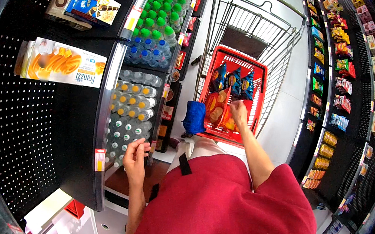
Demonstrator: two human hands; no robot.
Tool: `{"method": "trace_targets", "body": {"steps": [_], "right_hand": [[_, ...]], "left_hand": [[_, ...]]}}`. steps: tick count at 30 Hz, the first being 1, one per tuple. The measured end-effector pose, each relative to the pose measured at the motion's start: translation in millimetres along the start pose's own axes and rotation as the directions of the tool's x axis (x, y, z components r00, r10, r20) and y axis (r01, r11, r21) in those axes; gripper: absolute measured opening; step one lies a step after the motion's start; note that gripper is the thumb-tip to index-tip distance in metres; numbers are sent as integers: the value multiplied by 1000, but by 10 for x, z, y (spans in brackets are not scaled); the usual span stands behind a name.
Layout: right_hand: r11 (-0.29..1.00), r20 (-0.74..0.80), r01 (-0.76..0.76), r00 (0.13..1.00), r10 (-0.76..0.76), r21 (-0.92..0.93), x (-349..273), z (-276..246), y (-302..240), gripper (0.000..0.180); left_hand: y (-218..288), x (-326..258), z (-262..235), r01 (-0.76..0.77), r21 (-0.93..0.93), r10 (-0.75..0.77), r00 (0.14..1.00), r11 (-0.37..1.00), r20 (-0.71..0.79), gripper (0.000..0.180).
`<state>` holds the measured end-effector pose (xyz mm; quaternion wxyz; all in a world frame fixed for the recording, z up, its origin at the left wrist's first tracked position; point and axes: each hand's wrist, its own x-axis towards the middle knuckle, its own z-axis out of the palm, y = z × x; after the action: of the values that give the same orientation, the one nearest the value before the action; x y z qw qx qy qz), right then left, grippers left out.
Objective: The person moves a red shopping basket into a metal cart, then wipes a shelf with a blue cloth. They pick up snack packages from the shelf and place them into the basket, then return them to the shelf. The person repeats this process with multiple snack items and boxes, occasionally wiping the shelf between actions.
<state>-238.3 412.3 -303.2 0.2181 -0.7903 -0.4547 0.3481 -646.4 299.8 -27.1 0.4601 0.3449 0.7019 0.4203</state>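
My right hand (238, 113) reaches into a red plastic basket (262, 74). Its fingers are closed at the top of a red and orange snack bag (230, 124); the fingertips are partly hidden. Beside that bag lies another red snack bag (218, 106), with a picture of chips on it. Farther back in the basket, several dark blue snack bags (234, 81) stand in a row. My left hand (135, 158) hangs near the shelved bottles with nothing in it, its fingers loosely bent and apart from the thumb.
The basket sits in a wire shopping cart (280, 70), with a blue cloth bundle (194, 117) at its near left corner. Bottles with green caps (162, 13) and a white pastry box (65, 63) fill the left shelves. Snack bags (341, 49) hang along the right rack.
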Motion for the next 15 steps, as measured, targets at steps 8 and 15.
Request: {"method": "trace_targets", "body": {"steps": [8, 15], "right_hand": [[903, 106, 88, 993, -48, -420, -722, 340, 28, 46], [932, 267, 111, 964, -16, -344, -761, 362, -128, 34]], "left_hand": [[-72, -19, -127, -17, -14, 17, 999, 1000, 47, 23], [-156, 5, -280, -70, -10, 71, 994, 997, 78, 23]]}}
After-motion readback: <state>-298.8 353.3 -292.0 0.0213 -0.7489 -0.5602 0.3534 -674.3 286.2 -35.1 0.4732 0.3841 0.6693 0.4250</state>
